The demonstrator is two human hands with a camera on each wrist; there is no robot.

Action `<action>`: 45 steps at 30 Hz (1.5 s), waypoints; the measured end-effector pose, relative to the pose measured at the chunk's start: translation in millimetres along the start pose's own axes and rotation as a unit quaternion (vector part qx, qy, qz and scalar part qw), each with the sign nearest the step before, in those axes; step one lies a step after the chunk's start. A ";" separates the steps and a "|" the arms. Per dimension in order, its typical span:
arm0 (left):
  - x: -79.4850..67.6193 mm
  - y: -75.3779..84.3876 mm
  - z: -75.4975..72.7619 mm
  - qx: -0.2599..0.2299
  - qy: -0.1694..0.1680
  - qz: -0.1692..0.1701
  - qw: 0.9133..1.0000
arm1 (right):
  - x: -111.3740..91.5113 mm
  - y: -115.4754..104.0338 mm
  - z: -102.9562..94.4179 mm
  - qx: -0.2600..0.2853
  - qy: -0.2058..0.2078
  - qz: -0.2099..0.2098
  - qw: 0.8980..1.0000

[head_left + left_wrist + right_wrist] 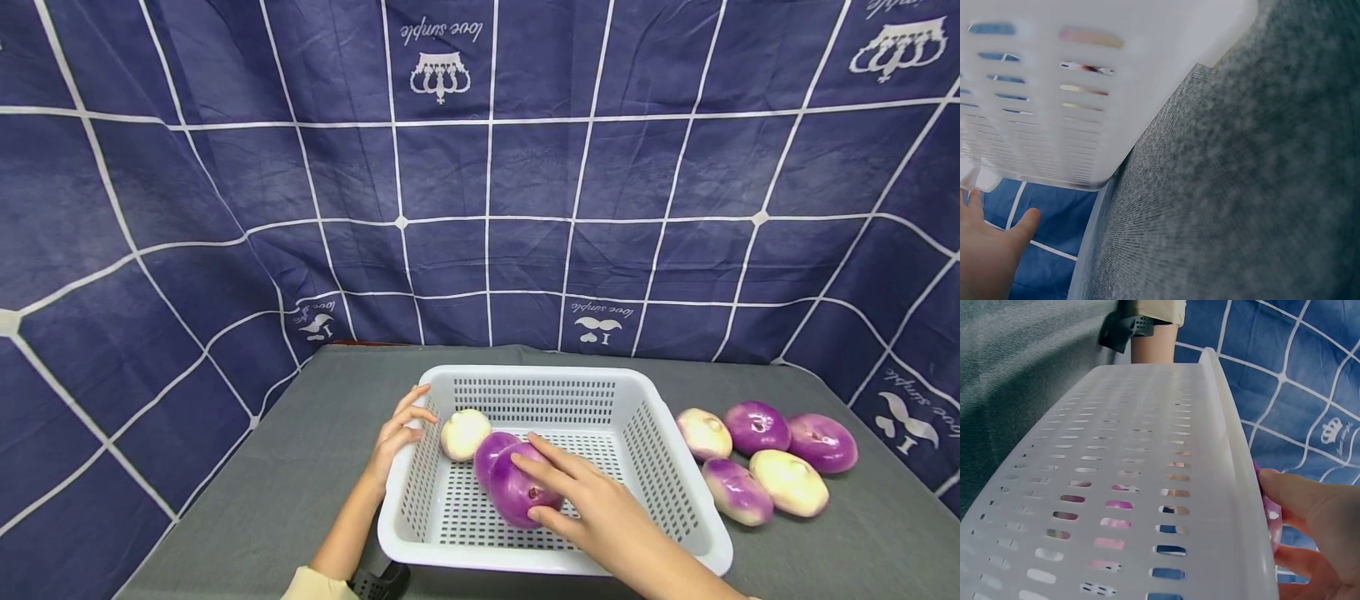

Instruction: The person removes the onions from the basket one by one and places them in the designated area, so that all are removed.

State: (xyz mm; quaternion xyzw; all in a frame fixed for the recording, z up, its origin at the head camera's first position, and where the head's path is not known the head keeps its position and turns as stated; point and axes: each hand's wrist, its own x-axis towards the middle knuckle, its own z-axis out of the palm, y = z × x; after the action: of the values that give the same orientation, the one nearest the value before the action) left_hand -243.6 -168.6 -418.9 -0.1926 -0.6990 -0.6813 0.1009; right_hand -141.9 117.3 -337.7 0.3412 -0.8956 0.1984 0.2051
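Note:
My right hand (592,508) holds a purple turnip (517,492), its fingers over the top and the thumb at the near side. That turnip is inside the white plastic basket (495,557), overlapping a second purple turnip (489,450) behind it. A cream turnip (465,435) lies near the basket's left wall. My left hand (393,442) rests its fingers on the basket's left rim. In the left wrist view the left thumb (1026,226) stands out apart from the basket wall. Through the slots in the right wrist view, bits of purple show.
Several more turnips lie grouped on the grey cloth right of the basket, among them a purple one (823,443) and a cream one (789,483). A blue curtain (540,175) with white grid lines hangs behind and at both sides of the grey tabletop (315,467).

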 end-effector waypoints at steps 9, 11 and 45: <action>0.4 -0.2 -0.1 -0.003 0.000 0.004 1.000 | -16.6 5.8 -6.4 -0.039 0.083 -0.015 0.996; 0.1 -0.7 -0.2 -0.004 -0.001 0.007 1.000 | -20.8 7.3 -8.1 -0.041 0.097 -0.016 0.994; -0.2 -0.7 0.7 -0.009 -0.002 0.000 1.000 | -87.5 61.2 -41.0 -0.030 0.172 0.004 0.985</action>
State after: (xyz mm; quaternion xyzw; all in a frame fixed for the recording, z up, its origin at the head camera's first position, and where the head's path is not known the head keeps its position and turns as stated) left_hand -243.6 -168.0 -419.6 -0.1947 -0.6927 -0.6875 0.0974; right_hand -114.9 226.2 -360.6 0.2918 -0.8539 0.2281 0.3655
